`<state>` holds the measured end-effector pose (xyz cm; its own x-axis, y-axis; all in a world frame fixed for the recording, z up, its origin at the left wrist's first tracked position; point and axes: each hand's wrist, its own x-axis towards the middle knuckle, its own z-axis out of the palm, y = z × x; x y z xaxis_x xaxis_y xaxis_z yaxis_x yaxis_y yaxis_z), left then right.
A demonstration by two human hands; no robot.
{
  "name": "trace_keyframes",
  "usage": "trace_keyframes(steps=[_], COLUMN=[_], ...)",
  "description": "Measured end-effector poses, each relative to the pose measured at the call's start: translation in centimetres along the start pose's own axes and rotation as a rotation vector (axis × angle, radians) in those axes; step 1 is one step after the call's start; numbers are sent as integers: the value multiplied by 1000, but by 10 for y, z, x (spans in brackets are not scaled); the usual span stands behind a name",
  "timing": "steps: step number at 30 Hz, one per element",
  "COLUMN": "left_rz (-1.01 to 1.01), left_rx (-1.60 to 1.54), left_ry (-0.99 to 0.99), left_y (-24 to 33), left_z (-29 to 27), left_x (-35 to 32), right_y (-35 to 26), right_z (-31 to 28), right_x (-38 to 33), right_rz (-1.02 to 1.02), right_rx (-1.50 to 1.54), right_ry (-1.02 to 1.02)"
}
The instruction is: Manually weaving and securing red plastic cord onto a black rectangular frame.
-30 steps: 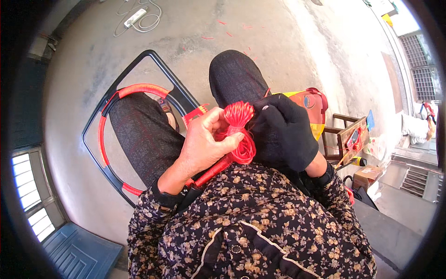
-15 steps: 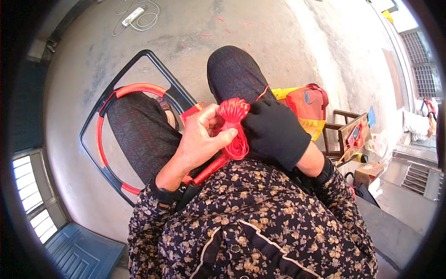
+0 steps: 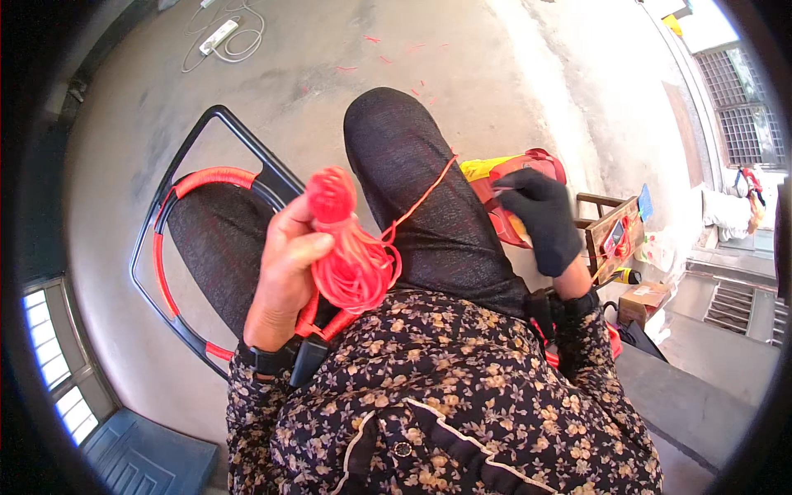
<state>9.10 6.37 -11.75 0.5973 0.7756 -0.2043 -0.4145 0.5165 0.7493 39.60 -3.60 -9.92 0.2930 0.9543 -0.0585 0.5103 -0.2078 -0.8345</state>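
Observation:
My left hand point(image 3: 289, 264) is closed round the neck of a looped bundle of red cord point(image 3: 359, 268), its rounded top standing above the fingers. One loose strand runs from the bundle up over my right knee. In a black glove, my right hand point(image 3: 540, 219) is over a red and yellow bag point(image 3: 540, 161) beside that knee. Its fingers are bent together, slightly blurred, and whatever they hold is too small to name. A black frame point(image 3: 247, 140) with a ring wrapped in red cord point(image 3: 216, 176) lies round my left leg.
Short red cord scraps point(image 3: 346, 68) are scattered on the concrete floor ahead. A white power strip point(image 3: 219, 37) with its cable lies far left. At the right are a wooden stool point(image 3: 606, 239) with items on it and a cardboard box point(image 3: 643, 301). A blue panel point(image 3: 153, 454) is at lower left.
My right hand has left the bundle and moved right to the bag. My left hand has shifted left with the cord bundle, whose loops now hang wider. The strand over the knee shows longer.

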Motion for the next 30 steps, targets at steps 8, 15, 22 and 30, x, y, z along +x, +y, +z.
trace_keyframes(steps=[8, 15, 22, 30], left_rz=[318, 442, 144, 48], left_rx=[-403, -177, -123, 15], left_ry=[-113, -87, -15, -18], left_y=[31, 38, 25, 25], left_z=[-21, -29, 10, 19], left_x=[-13, -24, -29, -25], right_y=[131, 24, -145, -136], right_z=[-47, -19, 69, 77], right_x=[5, 38, 29, 23], right_rz=[43, -101, -348, 86], right_rx=[-993, -301, 39, 745], right_ry=[188, 295, -460, -382])
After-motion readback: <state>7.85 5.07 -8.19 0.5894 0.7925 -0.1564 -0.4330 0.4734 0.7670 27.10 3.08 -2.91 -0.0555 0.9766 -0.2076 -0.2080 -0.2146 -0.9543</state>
